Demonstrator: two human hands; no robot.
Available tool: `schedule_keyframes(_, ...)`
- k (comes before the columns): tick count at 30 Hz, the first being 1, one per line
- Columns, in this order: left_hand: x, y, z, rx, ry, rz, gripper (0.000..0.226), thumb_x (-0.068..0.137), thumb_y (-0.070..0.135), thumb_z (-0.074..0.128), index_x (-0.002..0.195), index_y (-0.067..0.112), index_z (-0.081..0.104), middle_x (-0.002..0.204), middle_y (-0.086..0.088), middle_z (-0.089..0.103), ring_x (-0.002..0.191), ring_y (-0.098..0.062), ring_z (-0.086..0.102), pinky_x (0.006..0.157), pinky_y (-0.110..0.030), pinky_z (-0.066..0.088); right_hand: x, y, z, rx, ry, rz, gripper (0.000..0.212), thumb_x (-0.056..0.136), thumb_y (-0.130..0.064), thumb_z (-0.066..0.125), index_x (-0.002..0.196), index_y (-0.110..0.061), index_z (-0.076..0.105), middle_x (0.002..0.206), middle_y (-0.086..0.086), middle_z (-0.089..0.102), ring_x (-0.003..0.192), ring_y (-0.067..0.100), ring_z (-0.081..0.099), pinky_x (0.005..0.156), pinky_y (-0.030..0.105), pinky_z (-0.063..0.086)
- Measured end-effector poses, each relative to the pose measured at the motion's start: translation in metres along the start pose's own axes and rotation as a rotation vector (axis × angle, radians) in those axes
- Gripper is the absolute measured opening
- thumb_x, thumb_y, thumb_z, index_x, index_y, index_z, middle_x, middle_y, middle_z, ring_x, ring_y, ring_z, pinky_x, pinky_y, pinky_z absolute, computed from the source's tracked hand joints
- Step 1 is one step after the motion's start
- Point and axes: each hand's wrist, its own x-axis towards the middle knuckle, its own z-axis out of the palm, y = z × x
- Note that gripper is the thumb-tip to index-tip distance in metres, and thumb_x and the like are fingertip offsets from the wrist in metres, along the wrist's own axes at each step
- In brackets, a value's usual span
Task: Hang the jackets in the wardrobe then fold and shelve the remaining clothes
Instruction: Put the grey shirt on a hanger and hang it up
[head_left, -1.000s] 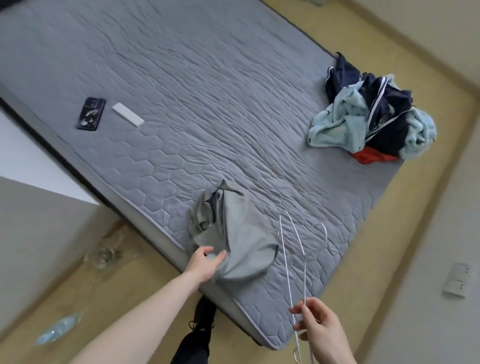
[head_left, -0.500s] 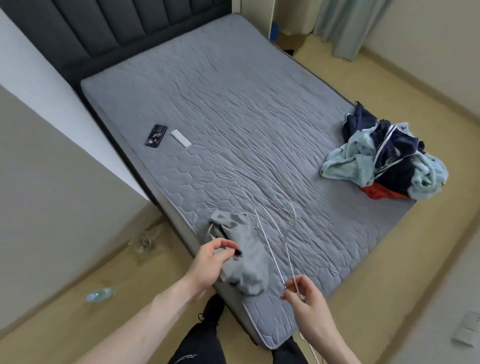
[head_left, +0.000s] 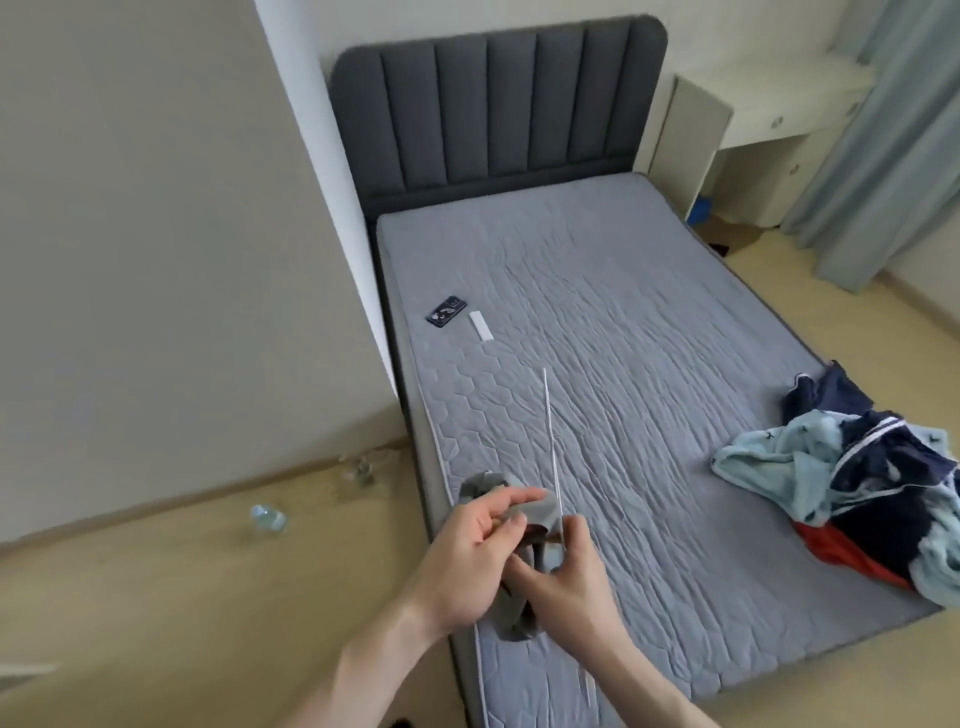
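Head view: left hand (head_left: 467, 561) grips the grey jacket (head_left: 519, 618), right hand (head_left: 566, 582) pinches the white hangers (head_left: 550, 441).

Lighting: soft, even daylight; brightest at the curtain (head_left: 878, 130) on my far right. Shadows: faint, diffuse, under my hands. Glare: none on the mattress (head_left: 649, 322). Blur: slight motion softness overall; the floor bottle (head_left: 267, 518) is indistinct. Distortion: wide-angle bending of the walls and headboard (head_left: 498, 114) at the edges.
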Motion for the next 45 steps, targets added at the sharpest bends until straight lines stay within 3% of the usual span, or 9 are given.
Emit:
schedule_keyframes(5, -0.057, 0.018, -0.047, 0.085, 0.075, 0.063, 0.037, 0.099, 0.027, 0.049, 0.128, 0.044, 0.064, 0.085, -0.013, 0.072, 0.081, -0.017, 0.065, 0.081, -0.028, 0.05, -0.012, -0.003, 0.022, -0.01, -0.006, -0.072, 0.015, 0.089, -0.018, 0.072, 0.083, -0.02, 0.058, 0.078, -0.007, 0.069, 0.068, 0.005, 0.063, 0.061, 0.016, 0.048)
schedule_keyframes(11, -0.121, 0.004, -0.129, 0.382, 0.394, 0.095, 0.035, 0.084, 0.014, 0.072, 0.109, 0.038, 0.069, 0.097, 0.021, 0.076, 0.091, 0.0, 0.071, 0.081, -0.019, 0.053, -0.034, -0.041, 0.042, 0.106, -0.167, -0.175, 0.016, 0.096, -0.017, 0.068, 0.083, -0.019, 0.059, 0.061, -0.006, 0.058, 0.057, 0.011, 0.048, 0.056, 0.029, 0.036)
schedule_keyframes(16, -0.16, -0.05, -0.182, 0.731, 0.626, 0.013, 0.013, 0.078, 0.048, 0.072, 0.087, 0.039, 0.067, 0.085, 0.021, 0.068, 0.079, -0.002, 0.064, 0.069, -0.03, 0.052, -0.074, -0.096, 0.075, 0.285, -0.432, -0.203, 0.023, 0.101, -0.032, 0.062, 0.091, -0.012, 0.06, 0.071, 0.007, 0.061, 0.058, 0.019, 0.051, 0.051, 0.026, 0.039)
schedule_keyframes(19, -0.178, -0.086, -0.197, 0.678, 0.579, -0.016, 0.013, 0.082, 0.044, 0.076, 0.076, 0.038, 0.067, 0.096, 0.018, 0.056, 0.091, -0.002, 0.057, 0.081, -0.028, 0.048, -0.1, -0.121, 0.095, 0.322, -0.525, -0.223, 0.02, 0.101, -0.029, 0.062, 0.09, -0.013, 0.059, 0.072, 0.006, 0.06, 0.056, 0.014, 0.054, 0.047, 0.02, 0.042)
schedule_keyframes(27, -0.212, -0.151, -0.194, 0.617, 0.241, -0.138, 0.072, 0.076, 0.043, 0.075, 0.143, 0.036, 0.051, 0.137, 0.014, 0.056, 0.128, -0.009, 0.05, 0.107, -0.03, 0.042, -0.141, -0.151, 0.129, 0.266, -0.667, -0.21, 0.027, 0.089, -0.03, 0.078, 0.098, -0.012, 0.06, 0.079, 0.009, 0.065, 0.061, 0.016, 0.063, 0.05, 0.02, 0.048)
schedule_keyframes(31, -0.216, -0.153, -0.2, 0.479, 0.378, -0.062, 0.063, 0.077, 0.038, 0.07, 0.137, 0.025, 0.054, 0.131, 0.008, 0.061, 0.123, -0.013, 0.055, 0.104, -0.038, 0.046, -0.149, -0.153, 0.137, 0.168, -0.703, -0.218, 0.037, 0.082, -0.031, 0.086, 0.102, -0.014, 0.061, 0.078, 0.008, 0.065, 0.063, 0.016, 0.063, 0.053, 0.021, 0.05)
schedule_keyframes(35, -0.222, -0.162, -0.213, 0.582, 0.284, -0.042, 0.006, 0.081, 0.015, 0.068, 0.085, 0.012, 0.065, 0.095, -0.001, 0.068, 0.092, -0.02, 0.06, 0.087, -0.04, 0.051, -0.159, -0.155, 0.146, 0.113, -0.725, -0.251, 0.047, 0.075, -0.034, 0.091, 0.105, -0.014, 0.061, 0.078, 0.007, 0.065, 0.065, 0.017, 0.063, 0.057, 0.023, 0.051)
schedule_keyframes(40, -0.251, -0.193, -0.228, 0.542, 0.156, -0.209, 0.017, 0.079, 0.023, 0.066, 0.064, 0.031, 0.065, 0.073, 0.018, 0.066, 0.078, -0.007, 0.061, 0.083, -0.031, 0.052, -0.165, -0.156, 0.151, 0.091, -0.733, -0.285, 0.057, 0.063, -0.044, 0.096, 0.103, -0.021, 0.062, 0.081, 0.01, 0.065, 0.068, 0.023, 0.06, 0.06, 0.03, 0.052)
schedule_keyframes(45, -0.269, -0.206, -0.246, 0.168, 0.29, -0.394, 0.027, 0.087, 0.037, 0.066, 0.091, 0.011, 0.073, 0.088, 0.001, 0.079, 0.084, -0.013, 0.075, 0.083, -0.034, 0.061, -0.163, -0.14, 0.141, 0.022, -0.68, -0.24, 0.051, 0.066, -0.034, 0.096, 0.101, -0.023, 0.061, 0.082, 0.01, 0.072, 0.066, 0.022, 0.067, 0.058, 0.032, 0.054)
